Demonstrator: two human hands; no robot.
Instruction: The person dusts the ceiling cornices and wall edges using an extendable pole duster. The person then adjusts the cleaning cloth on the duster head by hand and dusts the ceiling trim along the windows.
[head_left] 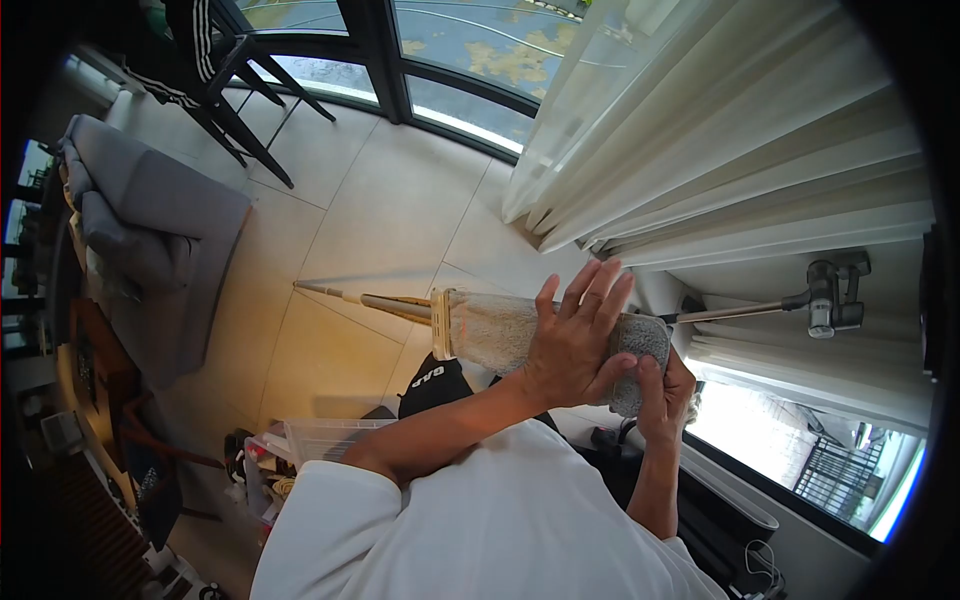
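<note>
While the mop pad [492, 327], just off centre toward four o'clock, looks already on, tbh I can't tell what's left, left hand [578, 345] on it, fingers slightly apart, right hand [664, 402] clamped on its end.

The bare left hand [578, 345] covers part of the grey fluffy mop pad [490, 325], which partly hides the right hand [662, 400].

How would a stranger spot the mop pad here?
Start at the pale curtains, upper right. Between them and the white shirt at the bottom is the mop pad. Its shaggy, greyish pile sets it apart from the smooth stick vacuum to its right.
</note>
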